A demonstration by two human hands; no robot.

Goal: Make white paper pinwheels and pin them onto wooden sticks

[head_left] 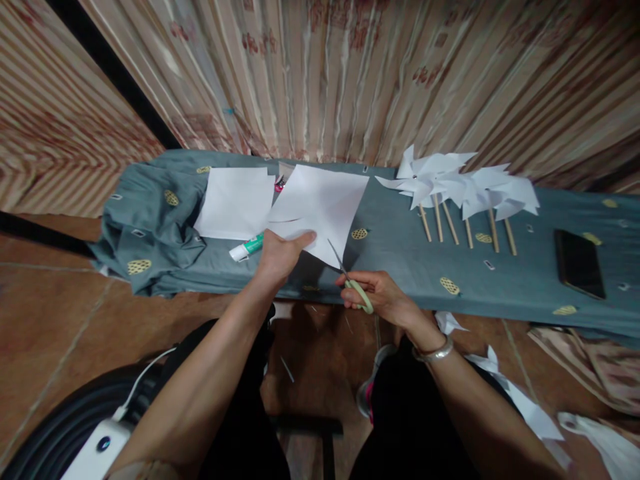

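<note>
A white sheet of paper (pixel 327 197) is pinched by my left hand (pixel 284 255), thumb on top, near its lower left side. One cut runs into the sheet from its left side. My right hand (pixel 374 293) grips a pair of scissors (pixel 357 290) with pale green handles. Their blades meet the sheet's lower corner. Beside my left hand lies a green and white glue stick (pixel 247 248). Behind it rests a stack of white paper (pixel 235 203). A small red item (pixel 279 184) is partly hidden by the held sheet.
Several white paper pinwheels (pixel 465 183) on wooden sticks lie on the cloth-covered bench (pixel 400 267), right of the sheet. A black phone (pixel 580 263) is at the far right. Paper scraps (pixel 525 400) lie on the floor. A pleated curtain (pixel 320 80) hangs behind.
</note>
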